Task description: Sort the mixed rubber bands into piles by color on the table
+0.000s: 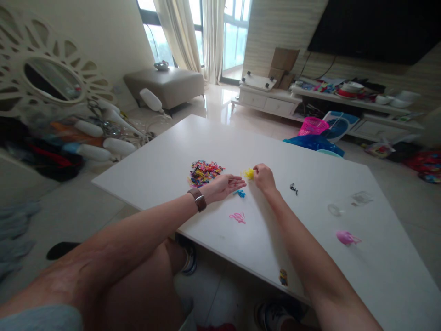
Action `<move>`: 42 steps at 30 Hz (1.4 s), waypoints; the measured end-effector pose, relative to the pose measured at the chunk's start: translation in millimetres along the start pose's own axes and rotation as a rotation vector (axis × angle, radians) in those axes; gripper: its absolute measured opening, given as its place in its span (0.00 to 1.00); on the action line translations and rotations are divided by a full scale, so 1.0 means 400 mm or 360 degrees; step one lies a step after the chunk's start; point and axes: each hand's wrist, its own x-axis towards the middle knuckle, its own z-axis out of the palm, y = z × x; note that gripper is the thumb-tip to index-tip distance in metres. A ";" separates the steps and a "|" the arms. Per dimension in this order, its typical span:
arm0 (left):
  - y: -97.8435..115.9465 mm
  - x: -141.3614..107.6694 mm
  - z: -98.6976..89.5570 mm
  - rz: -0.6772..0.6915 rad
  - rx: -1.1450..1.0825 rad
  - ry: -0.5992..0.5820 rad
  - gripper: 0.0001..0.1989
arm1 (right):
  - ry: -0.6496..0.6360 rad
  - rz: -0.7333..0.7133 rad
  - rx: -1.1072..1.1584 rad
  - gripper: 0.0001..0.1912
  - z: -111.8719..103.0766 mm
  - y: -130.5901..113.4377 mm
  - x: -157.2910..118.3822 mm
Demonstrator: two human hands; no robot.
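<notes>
My left hand [225, 186] is open, fingers stretched out and the palm partly turned up, between the mixed heap and the yellow bunch. The heap of small coloured rubber bands [204, 174] lies just beyond it on the white table [220, 138]. With its fingers pinched together, my right hand [264, 178] is at the edge of a bunch of yellow rubber bands [248, 174]; its fingertips are partly hidden. Blue rubber bands [240, 194] lie just below the left fingertips. Nearer to me are pink rubber bands [237, 218], and to the right a few black ones [294, 189].
On the table's right side are a clear lid-like ring [335, 210], a clear container [361, 198] and a pink cup-like item [346, 237]. A small yellow-and-blue figure [283, 277] lies by the near edge. A pink basket [313, 125] stands beyond the table.
</notes>
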 end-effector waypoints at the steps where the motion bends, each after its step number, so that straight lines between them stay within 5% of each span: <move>1: 0.000 -0.003 0.001 -0.0002 0.0002 -0.0006 0.14 | -0.0006 0.0026 0.0010 0.11 0.000 -0.001 0.002; 5: 0.000 -0.015 0.001 -0.0052 0.0060 -0.0084 0.13 | 0.0052 -0.0043 0.0256 0.10 -0.037 -0.036 -0.023; 11: 0.002 -0.032 -0.009 -0.0145 0.0185 -0.0322 0.12 | -0.0510 -0.0450 0.0696 0.11 -0.119 -0.118 -0.145; 20: -0.022 -0.062 0.019 -0.0343 0.0448 -0.0527 0.11 | -0.0194 -0.0252 0.0642 0.10 -0.187 -0.106 -0.256; 22: 0.006 -0.059 0.010 -0.0206 0.0719 -0.0481 0.08 | -0.0122 -0.0086 0.0532 0.11 -0.220 -0.054 -0.284; 25: 0.091 -0.052 -0.038 0.0382 0.1316 -0.0299 0.06 | -0.0084 0.0188 0.0293 0.12 -0.270 0.057 -0.339; 29: 0.215 -0.047 -0.140 0.0936 0.2148 0.0302 0.08 | -0.0179 0.0345 0.0035 0.12 -0.308 0.169 -0.404; 37: 0.282 -0.044 -0.262 0.0852 0.2593 0.0440 0.09 | -0.0092 0.0313 -0.0174 0.11 -0.327 0.197 -0.402; 42: 0.265 -0.020 -0.298 0.0979 0.2756 0.0202 0.22 | -0.0012 0.0214 -0.0143 0.10 -0.319 0.161 -0.363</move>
